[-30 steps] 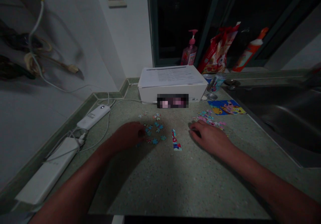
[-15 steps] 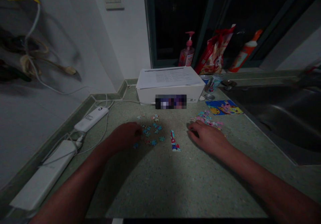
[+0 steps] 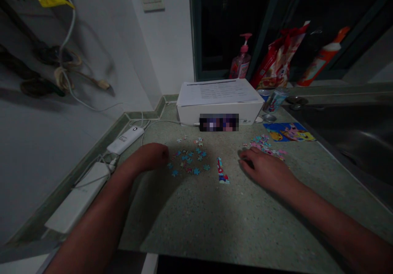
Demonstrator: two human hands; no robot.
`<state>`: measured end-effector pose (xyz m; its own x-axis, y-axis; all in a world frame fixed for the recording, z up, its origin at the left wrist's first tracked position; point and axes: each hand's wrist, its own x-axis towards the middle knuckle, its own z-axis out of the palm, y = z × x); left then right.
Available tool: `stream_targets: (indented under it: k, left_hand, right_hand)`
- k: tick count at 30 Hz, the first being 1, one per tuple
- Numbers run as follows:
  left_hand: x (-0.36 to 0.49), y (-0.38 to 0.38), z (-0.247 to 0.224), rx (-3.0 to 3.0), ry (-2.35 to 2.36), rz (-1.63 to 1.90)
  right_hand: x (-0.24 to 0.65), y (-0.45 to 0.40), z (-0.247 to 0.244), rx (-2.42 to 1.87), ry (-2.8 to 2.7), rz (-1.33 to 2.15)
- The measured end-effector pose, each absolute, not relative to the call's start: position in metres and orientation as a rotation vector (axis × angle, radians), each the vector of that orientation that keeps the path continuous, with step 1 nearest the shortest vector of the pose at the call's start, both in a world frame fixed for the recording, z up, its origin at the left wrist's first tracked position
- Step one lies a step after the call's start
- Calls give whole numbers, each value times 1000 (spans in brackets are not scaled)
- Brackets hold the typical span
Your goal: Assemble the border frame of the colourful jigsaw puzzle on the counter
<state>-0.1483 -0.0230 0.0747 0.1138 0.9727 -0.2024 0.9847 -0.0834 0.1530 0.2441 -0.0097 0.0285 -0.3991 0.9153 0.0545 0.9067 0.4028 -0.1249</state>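
Loose blue jigsaw pieces point(image 3: 196, 171) lie scattered on the counter left of centre. Just to their left is my left hand point(image 3: 153, 156), its fingers curled in; whatever they may hold is hidden. A short strip of joined jigsaw pieces point(image 3: 221, 169) in red, white and blue lies between my two hands. My right hand point(image 3: 265, 165) rests on the counter right of the strip, thumb and fingers apart with nothing between them. Its fingertips are beside a heap of pink and teal jigsaw pieces point(image 3: 260, 142), which the hand partly covers.
A white box point(image 3: 215, 112) topped with a printed sheet stands at the back, a phone-like blurred object before it. A colourful picture card point(image 3: 290, 131) lies near the sink point(image 3: 346, 143). Cans point(image 3: 278, 100) stand behind. A power bank point(image 3: 125, 139) and a white power strip point(image 3: 81, 196) with cables line the left.
My left hand has drawn left, away from the blue pieces, uncovering some of them. My right hand stays by the pink heap. The whole view has shifted, with things appearing farther right.
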Motion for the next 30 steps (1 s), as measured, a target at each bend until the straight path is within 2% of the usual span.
stream_targets:
  k: [3,10,30]
  left_hand:
    - [-136,-23,74,2172,1926,-192]
    - [-129,-21,74,2188,1934,-239]
    - [-130,-18,63,2201,1907,-134]
  right_hand:
    - [245,-9,28,-1660,-2542,128]
    - [243,-11,31,-1662,-2542,117]
    - [239,-13,38,-1695,-2542,187]
